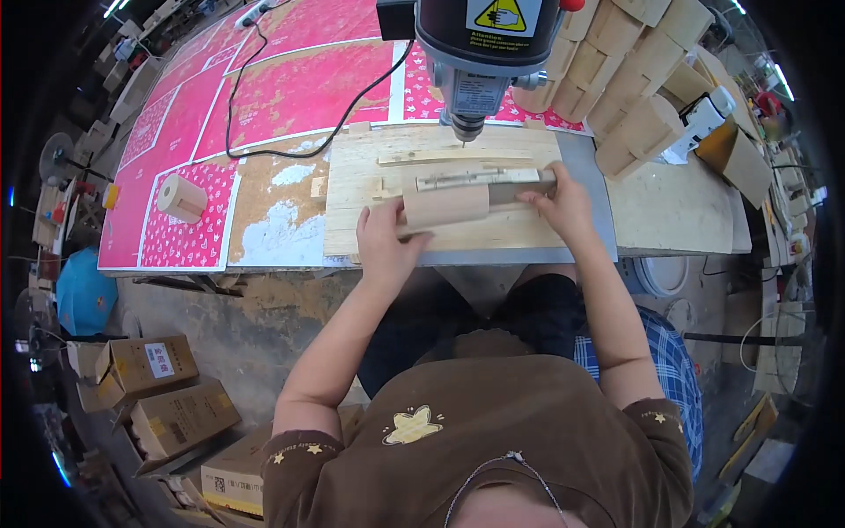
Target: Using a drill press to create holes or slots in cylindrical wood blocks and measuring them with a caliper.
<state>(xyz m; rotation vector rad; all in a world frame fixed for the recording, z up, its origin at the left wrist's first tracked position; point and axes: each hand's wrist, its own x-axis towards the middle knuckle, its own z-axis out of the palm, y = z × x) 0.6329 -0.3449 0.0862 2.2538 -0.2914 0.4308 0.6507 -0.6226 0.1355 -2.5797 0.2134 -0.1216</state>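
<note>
Holding a wooden cylinder (449, 209) on its side over the wooden board (528, 231), I judge that I am in the middle of lining it up along the grey bar (510, 191), below the drill press's bit (463, 143). It lies forward of my lap, on the near side of the pale slotted strip (475, 179), well apart from the bit. The bar shows past its right end; I cannot tell whether it runs inside the cylinder or behind it.

To my eye, the next move calls for settling the cylinder squarely against the bar while my fingertips stay clear of the bit.

My left hand (387, 242) has its fingers curled over the left end and its thumb along the near underside, parted only by the wood's thickness. My right hand (568, 204) pinches the bar near its right end, thumb on the near side, fingers over the far side, apart only as far as the bar requires.
</note>
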